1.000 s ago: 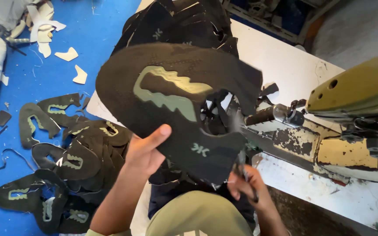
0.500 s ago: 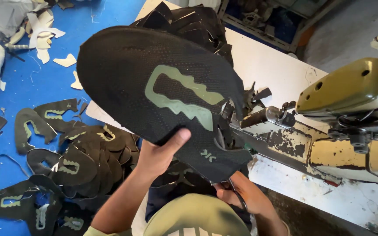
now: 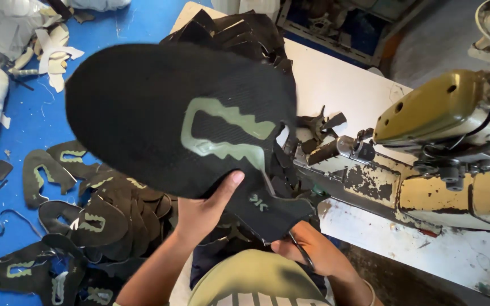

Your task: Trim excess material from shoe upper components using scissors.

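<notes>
Filling the middle of the view, a black shoe upper (image 3: 160, 119) with a pale green outline shape is held up flat, above the lap of the person and in front of the sewing machine (image 3: 443, 113). The left hand (image 3: 202, 212) grips its lower edge: the thumb presses on the top face just below the green shape, and the other fingers are hidden under the fabric, so the hand is closed on the upper. The right hand (image 3: 307, 249) holds the narrow lower tip of the same upper, beside a small pale mark; its fingers are curled shut on the fabric, and a thin dark tool (image 3: 301, 252) lies across this hand, but I cannot tell what it is.

Behind the upper, a stack of black pieces (image 3: 239, 34) stands on the white table (image 3: 336, 79). To the right of the upper is the machine, olive yellow with worn paint. To the left of the upper and lower, many similar uppers (image 3: 86, 209) lie in a loose pile on the blue floor (image 3: 24, 130). Further left and up, pale scraps (image 3: 55, 56) lie on that floor.
</notes>
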